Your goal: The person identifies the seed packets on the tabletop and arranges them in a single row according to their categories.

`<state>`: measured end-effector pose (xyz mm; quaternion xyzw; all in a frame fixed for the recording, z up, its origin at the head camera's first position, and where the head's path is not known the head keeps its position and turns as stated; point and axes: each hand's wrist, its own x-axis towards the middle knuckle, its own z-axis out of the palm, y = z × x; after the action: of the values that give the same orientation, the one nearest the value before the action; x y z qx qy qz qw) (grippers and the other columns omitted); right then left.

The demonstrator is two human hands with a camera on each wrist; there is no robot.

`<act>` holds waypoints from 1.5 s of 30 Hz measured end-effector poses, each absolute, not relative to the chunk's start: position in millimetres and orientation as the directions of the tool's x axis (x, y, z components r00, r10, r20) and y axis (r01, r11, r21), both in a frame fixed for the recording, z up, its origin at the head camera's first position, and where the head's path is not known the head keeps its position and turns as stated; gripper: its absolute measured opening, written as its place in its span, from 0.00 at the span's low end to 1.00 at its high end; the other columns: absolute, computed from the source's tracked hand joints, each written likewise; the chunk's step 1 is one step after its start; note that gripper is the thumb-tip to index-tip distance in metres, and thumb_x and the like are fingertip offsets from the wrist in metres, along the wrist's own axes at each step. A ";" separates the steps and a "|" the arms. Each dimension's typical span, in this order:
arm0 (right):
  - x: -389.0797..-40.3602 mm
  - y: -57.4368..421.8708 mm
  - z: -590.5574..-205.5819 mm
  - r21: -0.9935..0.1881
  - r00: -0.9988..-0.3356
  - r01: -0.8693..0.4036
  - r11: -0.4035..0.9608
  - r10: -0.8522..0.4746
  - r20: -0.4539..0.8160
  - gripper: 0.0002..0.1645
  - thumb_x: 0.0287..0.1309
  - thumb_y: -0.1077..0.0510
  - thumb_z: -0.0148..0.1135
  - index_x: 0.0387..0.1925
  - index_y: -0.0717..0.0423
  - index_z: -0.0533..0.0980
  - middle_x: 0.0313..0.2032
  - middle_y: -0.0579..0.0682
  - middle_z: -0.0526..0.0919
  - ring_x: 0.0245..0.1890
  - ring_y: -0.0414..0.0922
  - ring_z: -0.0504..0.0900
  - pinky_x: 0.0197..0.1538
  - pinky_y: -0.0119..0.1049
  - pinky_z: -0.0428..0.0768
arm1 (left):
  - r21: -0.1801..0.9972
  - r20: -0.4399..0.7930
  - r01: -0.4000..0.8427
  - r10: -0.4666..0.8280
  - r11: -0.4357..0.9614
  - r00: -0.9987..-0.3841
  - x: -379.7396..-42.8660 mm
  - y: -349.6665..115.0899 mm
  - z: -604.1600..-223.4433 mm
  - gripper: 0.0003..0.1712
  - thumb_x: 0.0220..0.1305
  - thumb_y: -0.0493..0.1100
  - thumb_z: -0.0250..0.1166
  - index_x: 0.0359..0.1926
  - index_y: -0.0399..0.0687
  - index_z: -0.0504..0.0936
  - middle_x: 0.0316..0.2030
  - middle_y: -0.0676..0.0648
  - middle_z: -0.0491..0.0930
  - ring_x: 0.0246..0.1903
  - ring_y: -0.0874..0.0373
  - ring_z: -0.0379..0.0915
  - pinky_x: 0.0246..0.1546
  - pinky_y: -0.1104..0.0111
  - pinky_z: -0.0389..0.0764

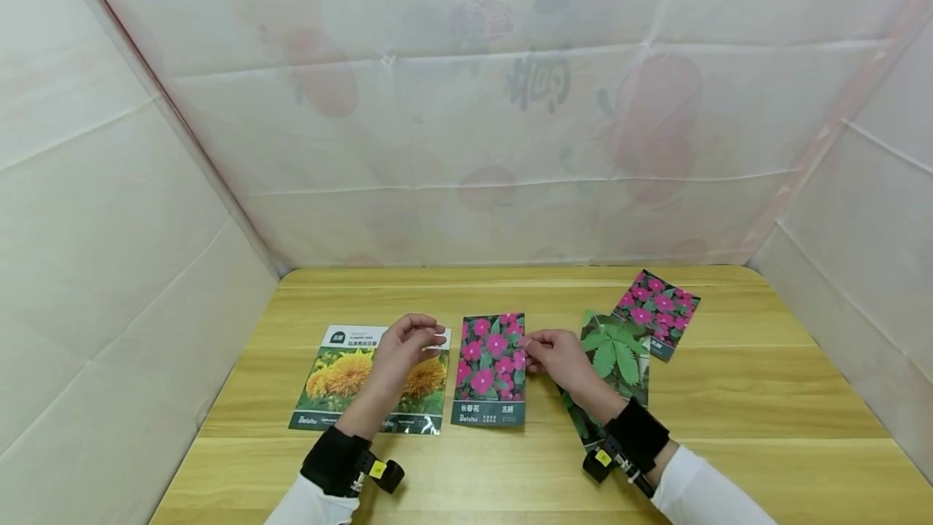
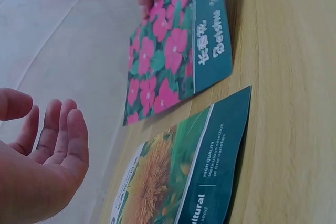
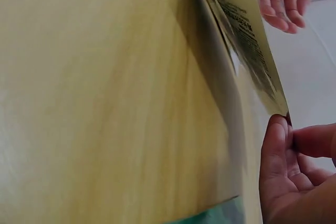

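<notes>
My right hand (image 1: 560, 359) pinches the right edge of a seed packet (image 1: 490, 371) printed with pink flowers. In the right wrist view, thumb and fingertips grip the packet's edge (image 3: 262, 61), whose printed back side faces that camera and stands tilted off the table. My left hand (image 1: 406, 355) hovers over a wider seed packet (image 1: 342, 379) with orange-yellow blooms. Its fingers (image 2: 52, 129) are loosely bent with nothing between them, as the left wrist view shows. The orange-flower packet (image 2: 157, 182) lies flat, close beside the pink one (image 2: 163, 56).
A packet with green leaves (image 1: 619, 355) lies partly under the right forearm and hides what is beneath. Behind it, another pink-flower packet (image 1: 659, 314) lies at an angle. The wooden table (image 1: 496, 476) is enclosed by pale fabric walls (image 1: 109, 266).
</notes>
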<state>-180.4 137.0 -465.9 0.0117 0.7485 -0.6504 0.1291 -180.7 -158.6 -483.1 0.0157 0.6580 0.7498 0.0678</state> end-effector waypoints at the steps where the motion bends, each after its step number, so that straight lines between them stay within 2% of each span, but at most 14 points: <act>1: -180.1 135.8 -466.6 -0.969 -0.966 0.185 0.162 -0.152 -0.210 0.15 0.75 0.64 0.57 0.54 0.71 0.81 0.35 0.56 0.86 0.33 0.44 0.84 0.38 0.37 0.87 | 0.988 -0.068 -0.084 0.127 -0.126 -0.990 -180.7 -158.7 -483.2 0.26 0.76 0.47 0.63 0.66 0.36 0.71 0.59 0.38 0.78 0.59 0.45 0.77 0.61 0.56 0.82; 10: -177.1 132.6 -470.4 -0.947 -0.968 0.127 0.295 -0.171 -0.183 0.15 0.75 0.67 0.55 0.53 0.73 0.82 0.33 0.54 0.86 0.31 0.44 0.85 0.36 0.36 0.88 | 0.990 -0.059 -0.076 0.147 -0.115 -0.987 -179.0 -157.8 -484.1 0.28 0.76 0.50 0.63 0.67 0.37 0.70 0.60 0.38 0.77 0.60 0.46 0.76 0.62 0.56 0.80; 14: -176.1 132.2 -471.9 -0.920 -0.970 0.079 0.383 -0.184 -0.160 0.16 0.74 0.67 0.55 0.54 0.72 0.82 0.32 0.51 0.87 0.31 0.43 0.86 0.35 0.35 0.87 | 0.988 -0.072 -0.092 0.155 -0.126 -0.985 -176.5 -156.9 -478.4 0.26 0.78 0.47 0.61 0.68 0.36 0.69 0.60 0.38 0.76 0.60 0.46 0.76 0.63 0.56 0.79; 17: -174.1 131.3 -470.6 -0.895 -0.971 0.032 0.445 -0.197 -0.132 0.16 0.74 0.66 0.55 0.54 0.69 0.83 0.30 0.50 0.87 0.30 0.41 0.85 0.30 0.32 0.83 | 0.987 -0.078 -0.097 0.148 -0.129 -0.986 -175.8 -155.9 -475.9 0.24 0.79 0.44 0.59 0.67 0.35 0.70 0.59 0.39 0.77 0.59 0.47 0.76 0.63 0.56 0.79; 22: -170.8 135.8 -461.7 -0.795 -0.976 -0.083 0.601 -0.211 -0.058 0.16 0.74 0.62 0.56 0.53 0.64 0.85 0.31 0.50 0.86 0.18 0.39 0.73 0.21 0.30 0.68 | 0.987 -0.066 -0.086 0.147 -0.133 -0.987 -175.3 -155.9 -476.9 0.27 0.79 0.45 0.60 0.68 0.32 0.68 0.59 0.37 0.77 0.59 0.47 0.77 0.63 0.56 0.80; 27: -168.1 157.8 -446.2 -0.707 -0.971 -0.181 0.684 -0.237 0.020 0.17 0.77 0.59 0.55 0.57 0.64 0.82 0.30 0.48 0.83 0.19 0.40 0.67 0.26 0.33 0.65 | 0.988 -0.039 -0.056 0.119 -0.142 -0.992 -176.7 -158.4 -481.6 0.27 0.77 0.48 0.63 0.67 0.35 0.71 0.58 0.38 0.78 0.58 0.46 0.78 0.61 0.56 0.81; 29: -167.1 169.9 -440.7 -0.665 -0.966 -0.224 0.712 -0.252 0.056 0.18 0.79 0.59 0.53 0.59 0.63 0.81 0.31 0.47 0.82 0.21 0.41 0.67 0.28 0.37 0.65 | 0.988 -0.023 -0.039 0.108 -0.149 -0.994 -177.3 -160.4 -483.3 0.26 0.76 0.48 0.63 0.66 0.37 0.72 0.58 0.38 0.78 0.57 0.46 0.78 0.60 0.57 0.82; 31: -167.1 181.9 -438.3 -0.580 -0.958 -0.279 0.765 -0.265 0.111 0.17 0.78 0.58 0.55 0.58 0.62 0.81 0.35 0.48 0.83 0.25 0.43 0.73 0.31 0.38 0.70 | 0.987 -0.007 -0.023 0.106 -0.156 -0.994 -178.0 -161.9 -484.8 0.26 0.76 0.49 0.64 0.65 0.37 0.72 0.59 0.37 0.77 0.57 0.46 0.77 0.60 0.56 0.82; 33: -167.2 193.1 -438.5 -0.478 -0.938 -0.346 0.807 -0.302 0.168 0.16 0.76 0.57 0.60 0.57 0.61 0.82 0.42 0.52 0.85 0.34 0.48 0.80 0.38 0.42 0.77 | 0.988 0.005 -0.012 0.111 -0.153 -0.994 -178.8 -162.3 -486.3 0.27 0.76 0.49 0.63 0.66 0.38 0.71 0.60 0.37 0.76 0.58 0.46 0.77 0.60 0.56 0.82; 35: -166.8 202.9 -441.3 -0.364 -0.911 -0.412 0.835 -0.367 0.188 0.18 0.72 0.55 0.65 0.57 0.61 0.82 0.50 0.57 0.85 0.47 0.55 0.83 0.51 0.48 0.82 | 0.988 0.012 -0.006 0.117 -0.152 -0.993 -179.7 -162.1 -486.9 0.28 0.76 0.50 0.64 0.66 0.38 0.70 0.61 0.37 0.76 0.58 0.46 0.76 0.60 0.56 0.82; 36: -166.2 207.2 -443.2 -0.316 -0.896 -0.444 0.838 -0.406 0.182 0.21 0.70 0.54 0.67 0.58 0.61 0.82 0.54 0.60 0.83 0.55 0.58 0.81 0.59 0.51 0.80 | 0.989 0.013 -0.005 0.119 -0.147 -0.993 -180.2 -161.7 -487.0 0.27 0.76 0.50 0.64 0.66 0.39 0.71 0.61 0.38 0.76 0.59 0.47 0.76 0.60 0.56 0.81; 38: -164.7 214.7 -447.9 -0.265 -0.861 -0.509 0.819 -0.490 0.138 0.27 0.68 0.51 0.69 0.63 0.59 0.79 0.62 0.62 0.79 0.64 0.63 0.75 0.68 0.57 0.74 | 0.990 0.016 -0.001 0.123 -0.139 -0.992 -181.2 -160.1 -487.0 0.26 0.76 0.51 0.63 0.65 0.41 0.71 0.61 0.38 0.76 0.59 0.47 0.76 0.61 0.57 0.81; 41: -162.0 222.2 -454.9 -0.262 -0.819 -0.564 0.783 -0.571 0.053 0.38 0.66 0.44 0.69 0.72 0.55 0.72 0.70 0.64 0.71 0.71 0.68 0.66 0.71 0.65 0.66 | 0.990 0.024 0.006 0.132 -0.137 -0.991 -183.0 -156.9 -486.1 0.25 0.76 0.51 0.63 0.64 0.42 0.72 0.61 0.38 0.75 0.59 0.47 0.76 0.61 0.57 0.81; 45: -159.0 226.6 -460.7 -0.321 -0.799 -0.563 0.762 -0.601 -0.026 0.44 0.66 0.38 0.66 0.76 0.49 0.67 0.75 0.62 0.66 0.75 0.70 0.58 0.70 0.73 0.62 | 0.992 0.023 0.006 0.134 -0.129 -0.991 -186.2 -153.2 -487.0 0.23 0.76 0.51 0.63 0.63 0.44 0.73 0.62 0.37 0.74 0.60 0.47 0.75 0.60 0.57 0.82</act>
<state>-159.0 226.6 -460.7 -0.3108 0.9364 -0.1502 0.0637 -186.2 -153.2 -487.0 0.0532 0.6586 0.7494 0.0429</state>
